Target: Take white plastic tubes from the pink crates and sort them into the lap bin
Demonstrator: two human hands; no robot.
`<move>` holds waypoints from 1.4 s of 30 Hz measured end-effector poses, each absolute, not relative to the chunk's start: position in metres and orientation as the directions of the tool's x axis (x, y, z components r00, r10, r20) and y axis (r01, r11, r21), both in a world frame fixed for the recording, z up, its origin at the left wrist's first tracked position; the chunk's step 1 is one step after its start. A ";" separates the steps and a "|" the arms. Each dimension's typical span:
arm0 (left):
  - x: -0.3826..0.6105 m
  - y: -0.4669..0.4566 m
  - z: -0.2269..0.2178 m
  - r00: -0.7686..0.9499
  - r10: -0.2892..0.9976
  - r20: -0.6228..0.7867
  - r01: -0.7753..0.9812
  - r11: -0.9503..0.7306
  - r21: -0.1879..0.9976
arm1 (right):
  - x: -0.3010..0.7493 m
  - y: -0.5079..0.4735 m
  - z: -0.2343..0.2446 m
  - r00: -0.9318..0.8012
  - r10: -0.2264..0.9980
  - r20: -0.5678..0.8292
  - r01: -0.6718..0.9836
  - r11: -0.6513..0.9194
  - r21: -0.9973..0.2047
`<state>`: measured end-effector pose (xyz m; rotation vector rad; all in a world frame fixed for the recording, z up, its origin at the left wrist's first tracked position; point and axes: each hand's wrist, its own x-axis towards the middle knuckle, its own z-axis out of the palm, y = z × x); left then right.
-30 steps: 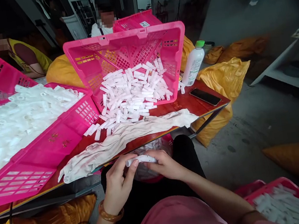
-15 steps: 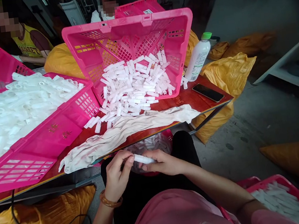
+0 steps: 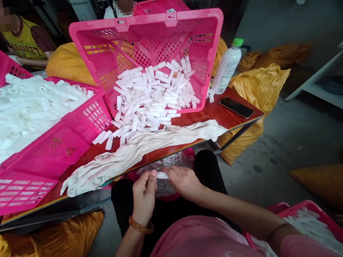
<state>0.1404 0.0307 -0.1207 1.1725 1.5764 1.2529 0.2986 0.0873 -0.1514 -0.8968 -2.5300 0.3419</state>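
Note:
My left hand [image 3: 145, 197] and my right hand [image 3: 184, 182] meet over my lap, both pinched on a small white plastic tube [image 3: 162, 175]. They hover just above a pink bowl [image 3: 190, 156] of white tubes tucked under the table edge. A tipped pink crate [image 3: 147, 35] on the table spills a heap of white tubes [image 3: 152, 99] toward me. A crumpled white cloth [image 3: 137, 151] lies along the table's near edge.
A second pink crate [image 3: 37, 157] full of white tubes sits at left. A white bottle with green cap [image 3: 226, 68] and a black phone [image 3: 236, 107] lie at the table's right. Yellow sacks [image 3: 257, 88] surround it; another pink crate [image 3: 323, 220] is at lower right. Two people sit across.
My hands have moved forward and up toward the table edge, over the pink bowl, and the tube between them now shows shorter. The view has tilted slightly.

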 end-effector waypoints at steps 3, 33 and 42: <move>0.146 0.029 -0.131 -0.287 0.957 -0.035 0.179 0.089 0.980 | 0.303 0.086 -0.157 -0.674 0.685 0.277 0.571 0.721 -0.392; 0.050 0.035 -0.102 0.046 0.998 0.039 0.579 -0.059 0.813 | 0.309 0.208 -0.116 -0.666 0.673 0.323 0.452 0.708 -0.542; -0.135 0.073 0.038 -0.447 0.765 0.463 0.876 0.270 0.399 | 0.242 0.263 -0.129 -0.819 0.551 0.162 0.557 0.830 -0.006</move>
